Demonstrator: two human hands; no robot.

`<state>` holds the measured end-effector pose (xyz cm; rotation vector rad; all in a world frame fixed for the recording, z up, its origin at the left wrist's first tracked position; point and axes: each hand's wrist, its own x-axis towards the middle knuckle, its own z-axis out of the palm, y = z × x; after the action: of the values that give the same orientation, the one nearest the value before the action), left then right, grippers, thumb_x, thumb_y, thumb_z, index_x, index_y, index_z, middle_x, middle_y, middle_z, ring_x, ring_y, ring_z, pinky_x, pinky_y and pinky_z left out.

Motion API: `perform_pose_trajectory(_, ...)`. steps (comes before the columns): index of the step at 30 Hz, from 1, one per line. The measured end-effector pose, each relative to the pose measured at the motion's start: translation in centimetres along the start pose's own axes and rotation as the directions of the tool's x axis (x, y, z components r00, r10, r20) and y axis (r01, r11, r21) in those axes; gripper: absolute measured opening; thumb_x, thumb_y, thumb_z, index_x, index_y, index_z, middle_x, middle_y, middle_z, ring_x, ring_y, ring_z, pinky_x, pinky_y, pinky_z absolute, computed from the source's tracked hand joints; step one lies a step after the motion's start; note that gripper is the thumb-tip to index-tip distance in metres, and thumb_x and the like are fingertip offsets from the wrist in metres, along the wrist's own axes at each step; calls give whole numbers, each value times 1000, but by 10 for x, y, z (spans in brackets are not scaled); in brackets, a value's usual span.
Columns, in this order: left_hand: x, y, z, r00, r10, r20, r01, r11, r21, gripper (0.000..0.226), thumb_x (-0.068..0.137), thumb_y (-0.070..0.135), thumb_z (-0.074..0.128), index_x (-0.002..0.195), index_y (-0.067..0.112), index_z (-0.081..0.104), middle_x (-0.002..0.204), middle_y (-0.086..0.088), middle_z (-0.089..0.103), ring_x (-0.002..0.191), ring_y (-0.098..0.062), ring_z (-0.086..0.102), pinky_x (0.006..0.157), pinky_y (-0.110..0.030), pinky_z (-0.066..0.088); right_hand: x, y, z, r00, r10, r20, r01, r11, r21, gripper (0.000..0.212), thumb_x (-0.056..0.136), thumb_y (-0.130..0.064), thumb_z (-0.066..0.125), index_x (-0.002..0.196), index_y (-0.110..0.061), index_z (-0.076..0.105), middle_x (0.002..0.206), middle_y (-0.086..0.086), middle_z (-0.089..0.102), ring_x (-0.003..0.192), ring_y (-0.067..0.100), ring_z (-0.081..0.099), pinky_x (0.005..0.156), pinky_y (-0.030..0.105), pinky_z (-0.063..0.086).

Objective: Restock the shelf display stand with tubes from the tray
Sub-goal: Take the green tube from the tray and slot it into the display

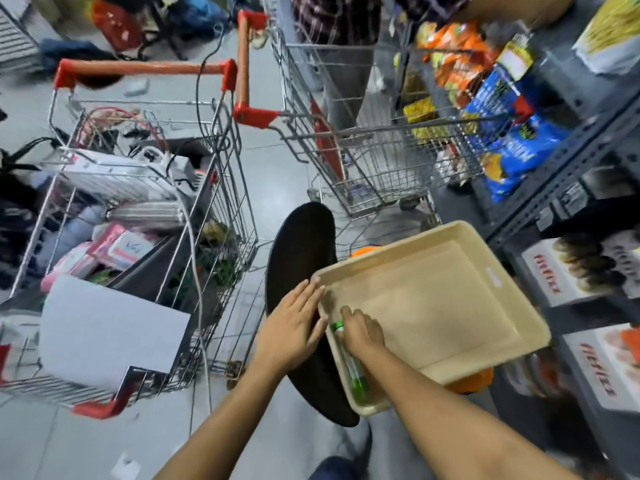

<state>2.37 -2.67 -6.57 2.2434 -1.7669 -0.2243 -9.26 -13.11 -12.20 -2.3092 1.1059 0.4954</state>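
Observation:
A beige tray (460, 244) rests tilted on a black round seat (304, 244) in the lower middle. A green and white tube (356, 375) lies along the tray's near left wall. My right hand (360, 332) is inside the tray with its fingers curled over the tube's upper end. My left hand (294, 323) lies flat with fingers spread against the tray's left outer rim. The rest of the tray's floor is bare.
A full wire cart (138, 188) with a red handle stands to the left, a near-empty cart (374, 157) straight ahead. Grey metal shelves (561, 188) with snack bags and boxes run along the right. A person stands behind the far cart. Something orange sits under the tray.

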Motion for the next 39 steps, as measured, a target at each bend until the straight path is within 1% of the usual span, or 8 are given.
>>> perform_pose_trajectory(8,-1,0,0,999,-32,-15,32,999,4,57,94,49,33,139,13,38,148,-3,35,138,-18,22,113,-29,14,31,-16,-11,967,-8,253,8,1000,2,38,95,-18,45,132,-8,48,132,19,56,122,34,54,98,39,45)
perform_pose_trajectory(17,-4,-2,3,998,-56,6,56,998,8,54,95,48,33,140,17,38,150,0,32,139,-15,21,112,-30,20,5,-10,-61,938,-148,313,173,984,-52,30,82,-24,70,102,-2,67,110,21,69,103,35,63,76,31,46)
perform_pose_trajectory(21,1,1,-1,993,-113,43,116,991,-71,65,92,56,19,139,16,38,151,1,25,139,-16,19,113,-27,13,-28,-5,-106,962,-189,195,204,977,-58,25,81,-20,72,101,-6,67,109,20,68,102,35,63,82,33,49)
perform_pose_trajectory(25,45,22,-29,974,-222,-42,201,937,-287,67,89,57,23,137,14,41,152,-3,26,139,-17,20,111,-30,13,-88,-2,-177,961,-270,-57,268,963,-43,4,84,-8,60,86,-12,59,91,16,60,90,33,60,68,28,40)
perform_pose_trajectory(28,98,58,-69,990,-62,-126,24,958,-286,75,87,62,19,137,10,40,151,-7,28,138,-20,22,111,-31,15,-144,3,-236,934,-282,-219,277,959,-55,32,81,-1,63,110,-14,58,110,11,60,99,28,59,82,38,49)
perform_pose_trajectory(31,144,99,-108,975,93,-203,-149,948,-282,89,83,72,4,141,11,34,153,-7,24,140,-17,17,114,-34,15,-202,11,-291,882,-267,-388,269,962,-49,42,80,1,64,114,-23,57,112,4,58,99,23,57,89,42,48)
perform_pose_trajectory(35,180,159,-140,926,263,-269,-337,899,-280,84,85,70,6,139,14,37,152,-4,26,139,-17,18,113,-32,13,-277,23,-360,807,-281,-520,227,960,-166,41,81,-3,63,116,-24,58,114,2,59,106,19,54,81,26,40)
perform_pose_trajectory(39,217,243,-163,822,469,-325,-549,803,-232,86,87,68,4,133,8,46,147,-12,36,136,-22,28,111,-26,12,-360,35,-419,747,-203,-633,80,973,-217,28,78,-17,73,103,-24,62,87,-17,52,71,-1,44,66,8,36)
